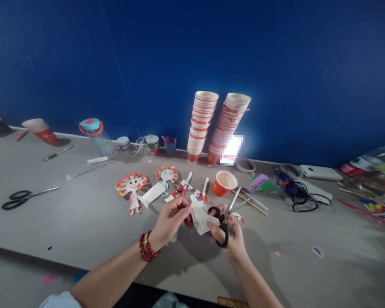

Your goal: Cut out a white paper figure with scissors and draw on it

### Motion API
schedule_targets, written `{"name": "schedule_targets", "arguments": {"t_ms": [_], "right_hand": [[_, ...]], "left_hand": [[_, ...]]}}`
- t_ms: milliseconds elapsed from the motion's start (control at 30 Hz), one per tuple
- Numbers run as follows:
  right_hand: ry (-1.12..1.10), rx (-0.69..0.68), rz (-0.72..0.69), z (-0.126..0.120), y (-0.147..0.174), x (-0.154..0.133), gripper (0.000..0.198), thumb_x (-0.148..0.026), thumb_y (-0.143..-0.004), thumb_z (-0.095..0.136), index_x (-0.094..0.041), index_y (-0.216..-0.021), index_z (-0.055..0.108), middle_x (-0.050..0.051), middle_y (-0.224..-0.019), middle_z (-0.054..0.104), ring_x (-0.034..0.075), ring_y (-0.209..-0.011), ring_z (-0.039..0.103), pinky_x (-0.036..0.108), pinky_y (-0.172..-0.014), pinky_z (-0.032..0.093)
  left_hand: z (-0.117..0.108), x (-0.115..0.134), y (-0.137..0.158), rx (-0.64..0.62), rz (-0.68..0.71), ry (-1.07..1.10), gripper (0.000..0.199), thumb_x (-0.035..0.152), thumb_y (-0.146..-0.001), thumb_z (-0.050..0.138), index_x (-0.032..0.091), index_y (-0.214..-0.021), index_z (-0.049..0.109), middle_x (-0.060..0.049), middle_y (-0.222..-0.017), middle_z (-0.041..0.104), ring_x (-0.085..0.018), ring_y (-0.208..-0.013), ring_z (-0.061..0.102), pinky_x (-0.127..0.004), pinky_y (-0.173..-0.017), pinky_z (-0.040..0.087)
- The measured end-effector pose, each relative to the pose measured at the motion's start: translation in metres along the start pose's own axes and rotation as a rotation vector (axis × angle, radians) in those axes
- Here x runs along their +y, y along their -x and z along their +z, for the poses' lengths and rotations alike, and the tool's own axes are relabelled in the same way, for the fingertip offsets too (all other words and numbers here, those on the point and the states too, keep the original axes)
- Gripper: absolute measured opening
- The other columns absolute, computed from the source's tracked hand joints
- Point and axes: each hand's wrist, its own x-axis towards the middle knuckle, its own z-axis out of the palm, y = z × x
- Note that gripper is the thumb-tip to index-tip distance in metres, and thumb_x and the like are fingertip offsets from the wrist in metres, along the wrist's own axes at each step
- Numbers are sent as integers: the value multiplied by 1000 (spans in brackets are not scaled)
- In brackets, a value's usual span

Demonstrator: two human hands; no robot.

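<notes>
Between my hands is a white piece of paper [199, 216] with faint drawn lines and a cut, uneven outline. My left hand [175, 214] pinches its left edge. In my right hand [232, 235] are black-handled scissors [225, 231], their blades apart and pointing up and away from the paper. Fingers of my right hand also touch the paper's right side. Just beyond stands an orange paper cup [224, 184]. Two paper figures with fringed round heads lie to the left, one in a red-edged dress [134, 192], the other with a blue-eyed face [167, 174].
Two tall stacks of paper cups [199, 128] stand against the blue wall. A second pair of scissors [22, 197] lies at left, near a clear bottle [99, 139]. Black cables [303, 196], tape rolls and a bin of sticks [375, 205] sit at right. Markers [186, 182] lie mid-table.
</notes>
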Motion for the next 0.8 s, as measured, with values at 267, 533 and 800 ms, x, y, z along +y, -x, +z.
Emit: {"name": "schedule_targets", "arguments": {"t_ms": [267, 533, 800], "right_hand": [[-29, 8, -39, -1, 1, 1, 31, -24, -67, 78, -22, -87, 55, -2, -78, 57, 13, -62, 48, 21, -53, 40], [44, -20, -80, 1, 0, -6, 30, -25, -67, 77, -20, -86, 55, -3, -72, 54, 11, -56, 45, 21, -50, 37], [8, 29, -64, 0, -2, -6, 29, -24, -66, 78, -20, -83, 55, -2, -75, 56, 10, -56, 45, 20, -49, 38]], "left_hand": [[-2, -4, 0, 57, 31, 32, 28, 38, -90, 52, 16, -74, 57, -1, -66, 58, -14, -60, 53, -27, -61, 43], [-7, 1, -2, -49, 63, -90, 21, 32, -86, 59, 16, -74, 54, 1, -65, 54, -12, -62, 54, -24, -62, 42], [-7, -1, -2, -123, 28, -195, 23, 27, -84, 56, 16, -64, 52, -1, -63, 57, -13, -62, 53, -24, -61, 41]]}}
